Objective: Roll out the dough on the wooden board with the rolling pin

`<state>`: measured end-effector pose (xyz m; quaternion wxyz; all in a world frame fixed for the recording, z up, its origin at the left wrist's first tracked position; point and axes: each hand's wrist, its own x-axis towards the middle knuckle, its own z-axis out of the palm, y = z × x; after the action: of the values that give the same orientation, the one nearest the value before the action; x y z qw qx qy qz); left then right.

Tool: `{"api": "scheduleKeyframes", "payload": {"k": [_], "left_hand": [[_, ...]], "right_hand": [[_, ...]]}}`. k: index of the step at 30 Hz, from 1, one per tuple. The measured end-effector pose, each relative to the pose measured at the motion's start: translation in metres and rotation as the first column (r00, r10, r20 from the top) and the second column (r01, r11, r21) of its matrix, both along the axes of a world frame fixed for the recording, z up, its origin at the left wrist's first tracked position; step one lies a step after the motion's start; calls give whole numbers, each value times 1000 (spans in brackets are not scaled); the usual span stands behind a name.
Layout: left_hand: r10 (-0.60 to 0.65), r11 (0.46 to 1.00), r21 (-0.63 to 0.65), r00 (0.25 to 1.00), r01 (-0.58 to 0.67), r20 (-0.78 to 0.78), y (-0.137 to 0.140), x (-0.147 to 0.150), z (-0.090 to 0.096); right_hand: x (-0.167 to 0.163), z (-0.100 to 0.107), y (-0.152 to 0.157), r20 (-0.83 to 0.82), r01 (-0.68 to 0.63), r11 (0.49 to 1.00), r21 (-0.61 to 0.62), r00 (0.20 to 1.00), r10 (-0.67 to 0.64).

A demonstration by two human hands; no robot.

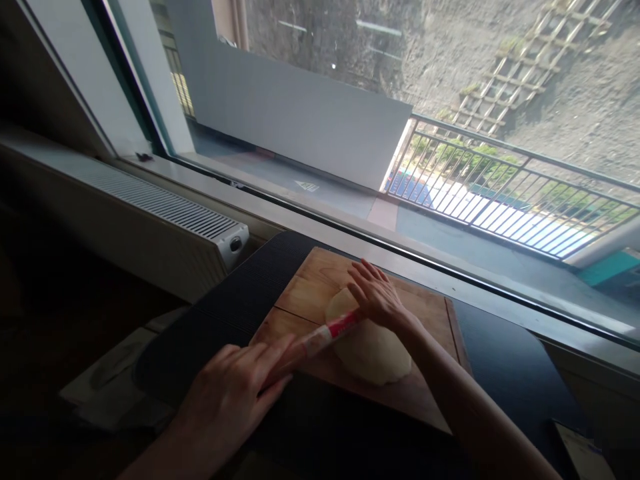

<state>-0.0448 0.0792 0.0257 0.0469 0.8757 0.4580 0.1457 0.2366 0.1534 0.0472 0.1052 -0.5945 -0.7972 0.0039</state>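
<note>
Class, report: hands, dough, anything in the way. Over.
Left hand gripping rolling pin; right hand open over its other end. Pin across flattened dough on wooden board. Right forearm hides part of board.

On the black table (505, 360), rectangular wooden board (300, 293); on that, flat pale dough (375, 353); to the left, white metal radiator (165, 207).

One left hand (237, 380) and one right hand (377, 297) make two hands in all. There is one rolling pin (323, 339), one piece of dough (375, 353), one board (300, 290) and one table (500, 353). One radiator (150, 207) is in view, and two stretches of railing (470, 136) can be seen.
</note>
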Motion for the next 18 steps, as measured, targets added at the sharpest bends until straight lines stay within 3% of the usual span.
{"api": "scheduleKeyframes", "payload": {"k": [3, 6, 8, 14, 16, 18], "left_hand": [[-61, 998, -25, 998, 62, 35, -8, 0, -1], [-88, 996, -13, 995, 89, 40, -7, 2, -1], [-82, 996, 29, 996, 81, 37, -1, 4, 1], [71, 986, 153, 997, -65, -29, 12, 10, 12], [83, 982, 174, 995, -73, -55, 9, 10, 14], [61, 983, 177, 994, -45, -86, 4, 8, 15]], "right_hand": [[28, -5, -63, 3, -129, 992, -3, 992, 129], [38, -9, -85, 3, -138, 990, 7, 990, 138], [31, -8, -67, 22, -101, 995, 22, 995, 100], [-15, 5, 39, 16, 79, 996, -51, 997, -78], [-20, 6, 45, -3, 131, 991, -39, 991, -131], [-15, 4, 26, -15, 108, 994, 1, 994, -108]]}}
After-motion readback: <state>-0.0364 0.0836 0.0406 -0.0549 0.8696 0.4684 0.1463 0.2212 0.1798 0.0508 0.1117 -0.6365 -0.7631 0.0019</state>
